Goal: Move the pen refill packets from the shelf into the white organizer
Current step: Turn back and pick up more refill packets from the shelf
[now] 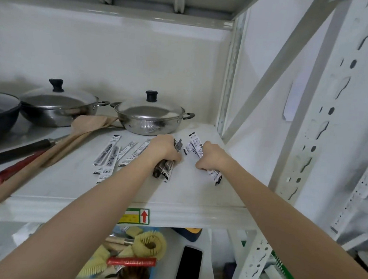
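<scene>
White metal shelving fills the corner, and the shelf [196, 197] at chest height carries 2 lidded steel pots [148, 119] at the back and some long wooden-handled utensils [52, 151] lying toward the left. Both arms reach in over the front edge. The left hand [163, 148] is curled round a small bunch of pen refill packets [165, 171], whose ends stick out below and above the fist. The right hand [210, 156] grips another bunch of packets [194, 145] the same way, just beside the first. More loose packets [116, 153] lie fanned on the shelf to the left of the left hand, untouched. This looks like the gathering step, with both fists loaded. The white organizer is nowhere in sight, so the next move seems to call for drawing both hands back off the shelf and turning to find it, keeping the slippery sleeves bunched tight, then returning for the rest.
</scene>
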